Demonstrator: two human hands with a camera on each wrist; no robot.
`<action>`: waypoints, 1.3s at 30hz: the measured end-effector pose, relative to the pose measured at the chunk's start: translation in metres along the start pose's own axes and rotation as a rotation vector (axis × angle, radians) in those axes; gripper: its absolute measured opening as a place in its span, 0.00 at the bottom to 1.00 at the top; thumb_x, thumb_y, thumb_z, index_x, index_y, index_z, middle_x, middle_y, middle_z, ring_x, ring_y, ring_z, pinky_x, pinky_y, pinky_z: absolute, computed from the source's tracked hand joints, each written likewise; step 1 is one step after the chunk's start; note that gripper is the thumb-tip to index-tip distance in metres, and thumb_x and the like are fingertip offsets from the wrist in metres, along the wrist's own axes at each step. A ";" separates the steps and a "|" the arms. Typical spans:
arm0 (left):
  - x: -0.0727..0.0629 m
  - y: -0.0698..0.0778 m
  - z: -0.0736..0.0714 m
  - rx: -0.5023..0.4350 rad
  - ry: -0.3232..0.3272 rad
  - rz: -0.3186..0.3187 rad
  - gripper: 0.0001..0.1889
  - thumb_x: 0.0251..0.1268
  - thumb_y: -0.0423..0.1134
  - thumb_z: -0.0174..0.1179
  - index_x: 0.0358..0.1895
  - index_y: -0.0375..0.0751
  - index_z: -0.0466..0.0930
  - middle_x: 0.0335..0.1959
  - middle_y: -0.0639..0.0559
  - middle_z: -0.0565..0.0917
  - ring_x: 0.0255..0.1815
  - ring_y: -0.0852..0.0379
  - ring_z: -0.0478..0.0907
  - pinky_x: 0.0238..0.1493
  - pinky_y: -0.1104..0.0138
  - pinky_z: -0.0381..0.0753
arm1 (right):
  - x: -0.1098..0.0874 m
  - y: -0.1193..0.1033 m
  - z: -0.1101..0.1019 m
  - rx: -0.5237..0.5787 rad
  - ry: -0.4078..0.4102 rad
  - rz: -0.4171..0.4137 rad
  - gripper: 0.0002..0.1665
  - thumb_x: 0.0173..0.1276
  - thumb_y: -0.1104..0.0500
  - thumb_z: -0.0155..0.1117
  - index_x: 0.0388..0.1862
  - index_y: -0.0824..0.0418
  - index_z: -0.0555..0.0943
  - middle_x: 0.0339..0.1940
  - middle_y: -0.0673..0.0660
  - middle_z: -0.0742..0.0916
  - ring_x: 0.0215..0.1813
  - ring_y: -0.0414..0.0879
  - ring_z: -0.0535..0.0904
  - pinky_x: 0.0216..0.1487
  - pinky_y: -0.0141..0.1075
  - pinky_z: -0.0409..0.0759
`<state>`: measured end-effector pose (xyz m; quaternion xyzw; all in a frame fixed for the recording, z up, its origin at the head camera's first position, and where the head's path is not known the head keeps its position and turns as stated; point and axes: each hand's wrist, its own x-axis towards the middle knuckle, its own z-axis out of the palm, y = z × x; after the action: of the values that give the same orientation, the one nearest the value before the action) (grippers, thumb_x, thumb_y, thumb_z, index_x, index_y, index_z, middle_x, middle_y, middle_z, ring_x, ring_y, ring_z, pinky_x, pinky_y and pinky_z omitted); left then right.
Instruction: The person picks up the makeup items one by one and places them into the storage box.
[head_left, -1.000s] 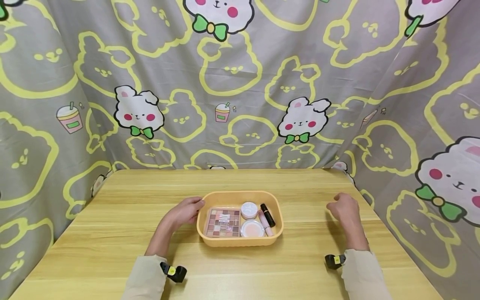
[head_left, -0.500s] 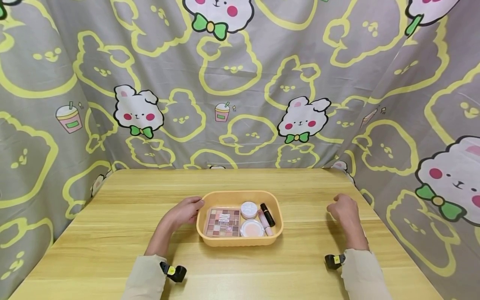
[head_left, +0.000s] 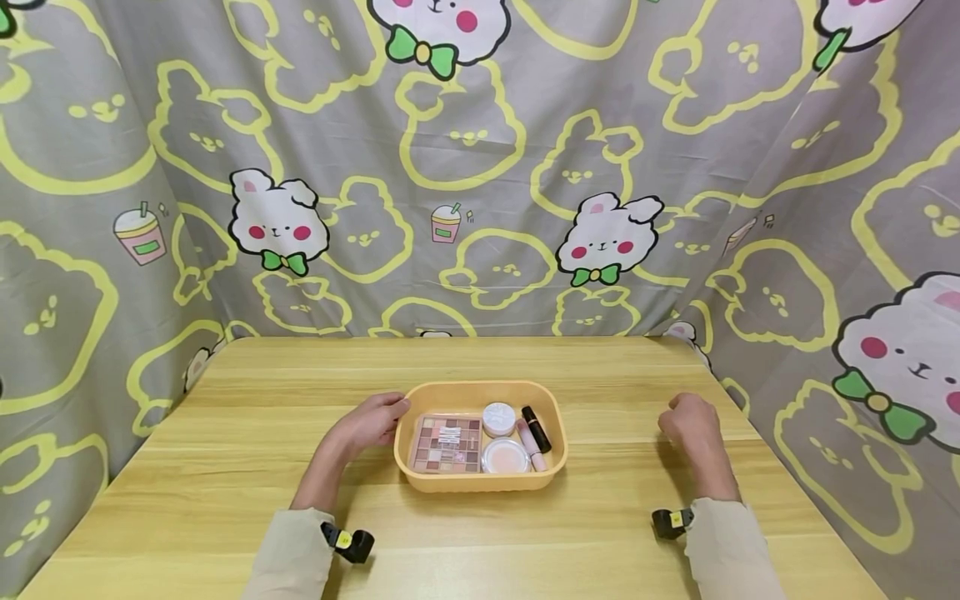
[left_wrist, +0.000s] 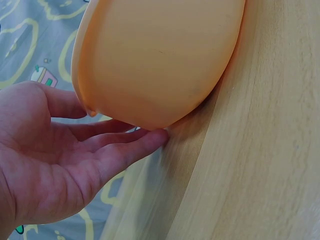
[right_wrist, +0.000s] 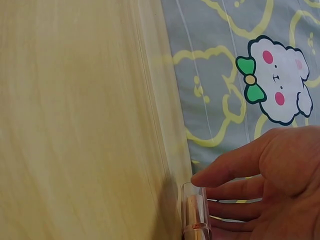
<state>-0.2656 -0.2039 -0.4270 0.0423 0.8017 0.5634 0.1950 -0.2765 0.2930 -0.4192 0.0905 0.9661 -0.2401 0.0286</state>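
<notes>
An orange-yellow plastic basket (head_left: 480, 483) stands on the wooden table, with cosmetics lying inside. My left hand (head_left: 367, 423) holds its left end; in the left wrist view the thumb is at the rim and the fingers (left_wrist: 135, 147) reach under the end wall. Off to the right, well apart from the basket, my right hand (head_left: 692, 423) is low over the table. It pinches a lipstick (right_wrist: 195, 212) with a clear cap, the thumb at its top and the other fingers behind. The head view hides this lipstick behind the hand.
In the basket lie an eyeshadow palette (head_left: 447, 444), a round white case (head_left: 498, 420), a round clear-lidded compact (head_left: 505, 457), a pink tube (head_left: 530, 446) and a black tube (head_left: 536, 429). A patterned grey curtain (head_left: 480, 283) borders the table (head_left: 480, 542) at back and sides.
My right hand has shifted slightly toward me. The left hand and the basket stay where they were.
</notes>
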 end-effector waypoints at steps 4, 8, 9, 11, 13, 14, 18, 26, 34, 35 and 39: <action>0.000 0.000 0.000 -0.004 -0.002 0.000 0.30 0.84 0.43 0.40 0.78 0.24 0.52 0.72 0.29 0.70 0.71 0.38 0.72 0.62 0.52 0.80 | 0.001 0.002 0.000 0.007 -0.009 0.012 0.33 0.62 0.64 0.51 0.63 0.83 0.70 0.63 0.81 0.75 0.61 0.76 0.71 0.62 0.61 0.74; 0.000 0.000 0.000 -0.006 -0.002 0.004 0.30 0.84 0.43 0.40 0.78 0.25 0.52 0.70 0.30 0.71 0.69 0.40 0.73 0.61 0.53 0.81 | 0.002 0.003 0.000 0.013 -0.016 0.015 0.32 0.62 0.64 0.51 0.63 0.83 0.69 0.63 0.81 0.75 0.60 0.76 0.72 0.60 0.60 0.75; 0.000 0.000 0.000 -0.008 -0.002 0.005 0.30 0.84 0.43 0.40 0.77 0.25 0.53 0.69 0.30 0.72 0.68 0.41 0.74 0.61 0.54 0.81 | 0.002 0.004 0.000 0.011 -0.019 0.014 0.32 0.62 0.64 0.51 0.63 0.83 0.70 0.62 0.82 0.75 0.59 0.75 0.72 0.59 0.60 0.76; 0.000 -0.001 -0.001 -0.007 -0.001 0.006 0.30 0.84 0.43 0.40 0.77 0.25 0.53 0.69 0.30 0.73 0.67 0.42 0.74 0.60 0.55 0.81 | 0.001 0.004 0.000 0.005 -0.019 0.011 0.31 0.61 0.64 0.50 0.61 0.83 0.70 0.61 0.82 0.76 0.57 0.75 0.74 0.58 0.60 0.77; 0.000 -0.001 -0.001 -0.006 -0.003 0.006 0.30 0.84 0.43 0.40 0.77 0.25 0.53 0.69 0.30 0.72 0.67 0.42 0.74 0.60 0.55 0.81 | 0.001 0.005 0.000 -0.008 -0.014 0.004 0.29 0.61 0.64 0.50 0.58 0.82 0.72 0.57 0.81 0.78 0.52 0.72 0.76 0.54 0.57 0.79; 0.000 -0.001 -0.001 -0.007 -0.003 0.006 0.30 0.84 0.43 0.40 0.77 0.25 0.53 0.69 0.30 0.72 0.68 0.42 0.74 0.60 0.55 0.81 | 0.001 0.005 0.000 -0.010 -0.011 0.003 0.26 0.61 0.64 0.50 0.54 0.81 0.74 0.52 0.80 0.80 0.49 0.70 0.76 0.49 0.54 0.80; 0.000 -0.001 0.000 -0.006 -0.004 0.004 0.30 0.84 0.43 0.40 0.77 0.24 0.53 0.70 0.29 0.71 0.69 0.39 0.73 0.61 0.53 0.81 | 0.000 0.006 0.002 -0.016 -0.003 0.003 0.08 0.58 0.65 0.48 0.26 0.68 0.74 0.27 0.64 0.78 0.32 0.56 0.71 0.30 0.40 0.72; 0.001 -0.001 -0.001 -0.019 -0.011 0.006 0.29 0.84 0.42 0.40 0.76 0.25 0.56 0.70 0.29 0.71 0.71 0.38 0.72 0.63 0.51 0.80 | -0.001 0.008 0.002 -0.028 -0.001 0.031 0.13 0.60 0.63 0.48 0.15 0.56 0.66 0.22 0.59 0.74 0.30 0.55 0.69 0.27 0.38 0.65; 0.001 -0.001 -0.001 -0.009 -0.003 0.000 0.29 0.84 0.43 0.40 0.77 0.24 0.54 0.71 0.29 0.70 0.71 0.37 0.71 0.63 0.52 0.80 | -0.001 0.008 0.000 -0.070 -0.012 0.017 0.16 0.68 0.59 0.47 0.21 0.62 0.72 0.30 0.66 0.78 0.35 0.58 0.71 0.33 0.43 0.71; 0.001 -0.001 -0.001 -0.005 -0.002 -0.001 0.30 0.84 0.43 0.41 0.77 0.24 0.54 0.71 0.29 0.70 0.71 0.37 0.71 0.63 0.52 0.80 | -0.001 0.008 -0.001 -0.075 -0.014 0.014 0.16 0.68 0.59 0.47 0.23 0.64 0.74 0.31 0.66 0.79 0.36 0.59 0.72 0.34 0.44 0.72; 0.000 0.000 0.000 -0.001 -0.001 -0.005 0.30 0.84 0.43 0.41 0.77 0.24 0.53 0.72 0.28 0.69 0.71 0.37 0.71 0.63 0.51 0.79 | 0.001 0.008 -0.002 -0.088 -0.027 0.007 0.16 0.69 0.59 0.47 0.29 0.68 0.78 0.35 0.68 0.80 0.37 0.60 0.72 0.38 0.47 0.74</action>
<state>-0.2656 -0.2043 -0.4272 0.0407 0.8014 0.5634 0.1967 -0.2756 0.3011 -0.4215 0.0893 0.9749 -0.1986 0.0462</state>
